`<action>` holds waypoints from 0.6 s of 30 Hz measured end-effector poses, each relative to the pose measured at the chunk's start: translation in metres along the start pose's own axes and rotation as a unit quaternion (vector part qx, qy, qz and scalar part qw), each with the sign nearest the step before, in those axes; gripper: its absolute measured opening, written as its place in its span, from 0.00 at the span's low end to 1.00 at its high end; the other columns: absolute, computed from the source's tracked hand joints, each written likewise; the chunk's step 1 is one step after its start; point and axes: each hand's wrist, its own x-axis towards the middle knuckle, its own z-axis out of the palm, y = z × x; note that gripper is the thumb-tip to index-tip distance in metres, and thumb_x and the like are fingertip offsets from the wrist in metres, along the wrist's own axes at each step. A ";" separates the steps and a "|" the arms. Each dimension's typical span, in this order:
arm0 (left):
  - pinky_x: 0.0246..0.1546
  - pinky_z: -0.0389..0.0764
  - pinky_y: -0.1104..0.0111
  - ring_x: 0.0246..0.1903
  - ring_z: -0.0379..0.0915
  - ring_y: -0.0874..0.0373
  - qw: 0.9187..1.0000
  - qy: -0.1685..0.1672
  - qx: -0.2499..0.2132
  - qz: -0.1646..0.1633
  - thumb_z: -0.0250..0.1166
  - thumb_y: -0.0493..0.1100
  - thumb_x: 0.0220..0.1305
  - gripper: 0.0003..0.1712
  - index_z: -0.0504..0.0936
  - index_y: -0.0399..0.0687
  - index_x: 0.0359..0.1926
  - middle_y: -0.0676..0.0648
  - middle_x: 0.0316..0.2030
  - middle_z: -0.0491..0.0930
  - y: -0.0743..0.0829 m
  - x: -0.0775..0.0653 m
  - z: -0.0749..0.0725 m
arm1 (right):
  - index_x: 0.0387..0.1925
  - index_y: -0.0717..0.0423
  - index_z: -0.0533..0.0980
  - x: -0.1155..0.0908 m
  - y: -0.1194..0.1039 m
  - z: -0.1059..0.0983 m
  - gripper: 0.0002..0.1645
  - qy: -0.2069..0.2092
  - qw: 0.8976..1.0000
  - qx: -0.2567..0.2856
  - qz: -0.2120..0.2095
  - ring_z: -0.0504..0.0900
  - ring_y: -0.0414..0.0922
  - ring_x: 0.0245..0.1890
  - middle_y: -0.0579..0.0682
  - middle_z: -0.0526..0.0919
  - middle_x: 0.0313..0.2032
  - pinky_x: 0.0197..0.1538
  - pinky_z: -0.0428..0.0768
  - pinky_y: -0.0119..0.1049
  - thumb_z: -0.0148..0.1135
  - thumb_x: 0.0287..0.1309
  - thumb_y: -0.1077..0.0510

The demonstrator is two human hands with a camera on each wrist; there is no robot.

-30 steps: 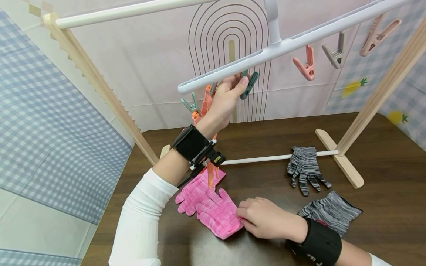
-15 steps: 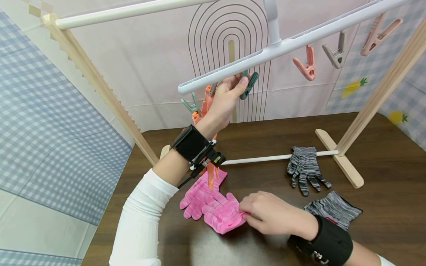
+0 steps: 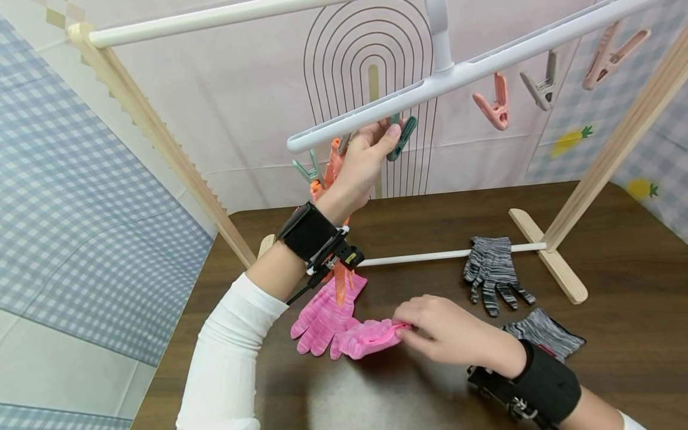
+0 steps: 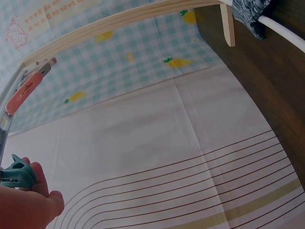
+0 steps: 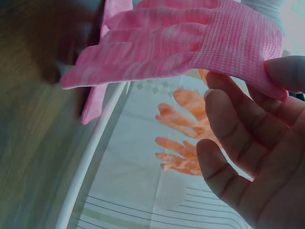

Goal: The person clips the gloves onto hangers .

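Note:
In the head view my left hand (image 3: 369, 156) is raised to the white hanger bar (image 3: 376, 110), its thumb and fingers on a dark green clothespin (image 3: 403, 138). The left wrist view shows that green clothespin (image 4: 19, 172) against the fingers. Lower down, my right hand (image 3: 454, 334) pinches the cuff of a pink glove (image 3: 371, 339), partly lifted with its fingers drooping. A second pink glove (image 3: 325, 316) lies flat on the table beside it. In the right wrist view, thumb and forefinger grip the ribbed cuff of the pink glove (image 5: 238, 43), and the other fingers are spread.
Orange gloves (image 5: 183, 155) hang behind my left forearm, near a light green clothespin (image 3: 310, 170). Pink and grey clothespins (image 3: 543, 86) hang along the bar's right half. One grey striped glove (image 3: 494, 272) drapes over the low rail (image 3: 414, 258); another (image 3: 548, 334) lies near my right wrist.
My right hand has moved slightly up and right, raising the cuff of one pink glove so it folds away from the table. The left hand stays at the green clothespin.

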 end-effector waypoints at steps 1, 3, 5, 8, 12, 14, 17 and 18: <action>0.54 0.65 0.72 0.56 0.64 0.57 1.000 0.000 0.001 0.000 0.48 0.38 0.65 0.20 0.65 0.36 0.57 0.40 0.55 0.69 0.000 0.000 0.000 | 0.26 0.45 0.72 0.000 0.001 -0.001 0.05 0.003 1.000 -0.001 0.000 0.68 0.29 0.25 0.33 0.71 0.22 0.31 0.69 0.25 0.56 0.52 0.59; 0.53 0.66 0.72 0.56 0.64 0.57 1.000 0.000 0.002 0.001 0.48 0.38 0.65 0.21 0.64 0.35 0.57 0.40 0.55 0.69 0.000 0.000 0.000 | 0.26 0.45 0.73 0.000 0.003 -0.003 0.04 0.006 1.000 -0.003 0.002 0.69 0.30 0.25 0.34 0.72 0.23 0.32 0.70 0.26 0.56 0.53 0.59; 0.54 0.65 0.72 0.56 0.64 0.57 1.000 -0.001 0.000 0.002 0.48 0.37 0.65 0.21 0.64 0.35 0.57 0.40 0.56 0.69 0.000 0.000 0.000 | 0.26 0.45 0.73 0.001 0.005 -0.005 0.04 0.010 1.000 -0.007 0.007 0.69 0.29 0.25 0.34 0.72 0.23 0.32 0.70 0.27 0.56 0.54 0.59; 0.55 0.65 0.72 0.57 0.64 0.57 1.000 -0.003 -0.002 0.003 0.48 0.37 0.65 0.21 0.63 0.33 0.58 0.40 0.56 0.68 0.000 0.000 0.000 | 0.25 0.45 0.73 0.001 0.007 -0.007 0.05 0.020 1.000 -0.014 0.016 0.68 0.29 0.24 0.34 0.72 0.22 0.31 0.69 0.27 0.56 0.53 0.59; 0.56 0.64 0.72 0.57 0.63 0.58 1.000 -0.004 -0.001 0.002 0.48 0.37 0.65 0.21 0.63 0.34 0.58 0.40 0.56 0.68 0.000 0.000 -0.001 | 0.22 0.45 0.71 0.002 0.009 -0.010 0.07 0.044 0.998 -0.024 0.035 0.63 0.28 0.21 0.33 0.69 0.20 0.27 0.65 0.23 0.59 0.50 0.59; 0.56 0.64 0.72 0.57 0.63 0.58 1.000 -0.004 0.002 0.002 0.48 0.37 0.65 0.21 0.64 0.34 0.58 0.40 0.56 0.68 0.000 0.000 -0.001 | 0.21 0.44 0.70 0.002 0.010 -0.011 0.09 0.052 0.997 -0.028 0.050 0.61 0.28 0.20 0.32 0.66 0.18 0.25 0.63 0.21 0.60 0.50 0.59; 0.55 0.65 0.72 0.57 0.63 0.59 1.000 -0.004 0.006 0.003 0.48 0.38 0.65 0.21 0.64 0.36 0.58 0.41 0.56 0.68 -0.001 0.000 -0.001 | 0.22 0.45 0.71 0.002 0.012 -0.014 0.07 0.056 0.995 -0.027 0.076 0.60 0.28 0.19 0.31 0.65 0.17 0.23 0.60 0.20 0.60 0.50 0.59; 0.54 0.65 0.73 0.57 0.64 0.59 1.000 -0.003 0.007 0.003 0.48 0.38 0.65 0.21 0.64 0.36 0.58 0.41 0.56 0.68 -0.001 0.000 -0.001 | 0.22 0.45 0.72 0.002 0.013 -0.015 0.07 0.057 0.994 -0.026 0.085 0.59 0.27 0.18 0.31 0.65 0.17 0.22 0.60 0.20 0.60 0.50 0.59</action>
